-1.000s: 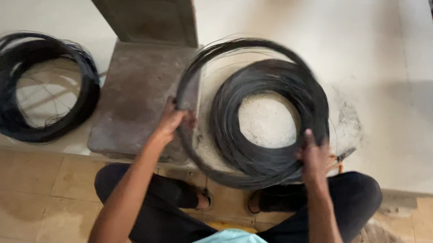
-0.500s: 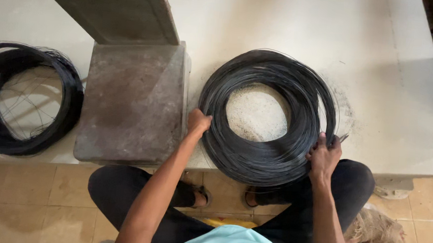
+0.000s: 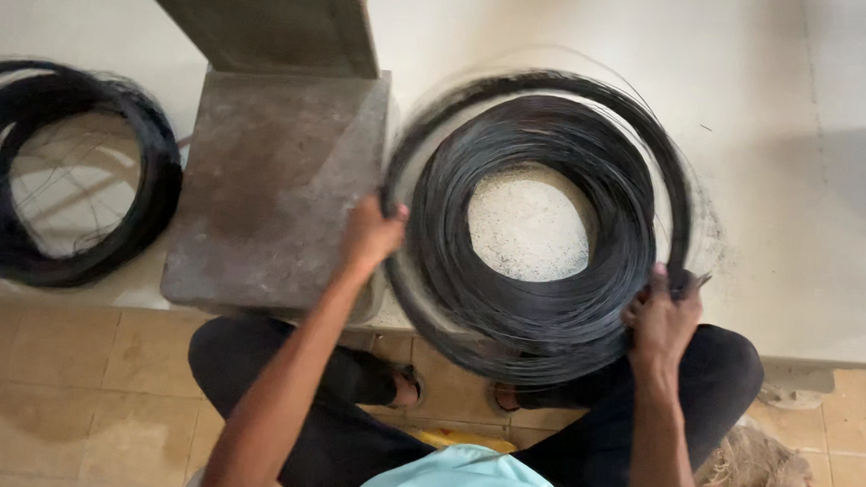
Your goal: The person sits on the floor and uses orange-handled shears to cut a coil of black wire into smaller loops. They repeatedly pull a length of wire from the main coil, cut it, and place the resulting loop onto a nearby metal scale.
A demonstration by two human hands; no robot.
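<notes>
A large coil of thin black wire lies on a pale raised floor in front of me. Its outer loops are blurred with motion and stand out from the tighter inner bundle. My left hand grips the coil's left edge, next to a grey stone block. My right hand clutches the coil's right side at its lower rim. I sit with dark trousers and knees under the coil's near edge.
A grey stone block with an upright slab stands left of the coil. A second black wire coil lies at the far left. Tan floor tiles run below the ledge, with a sack by my right knee.
The outer loops of the coil have spread out from the inner bundle again and blur with motion. Both hands stay on the coil's sides, the left one slightly higher.
</notes>
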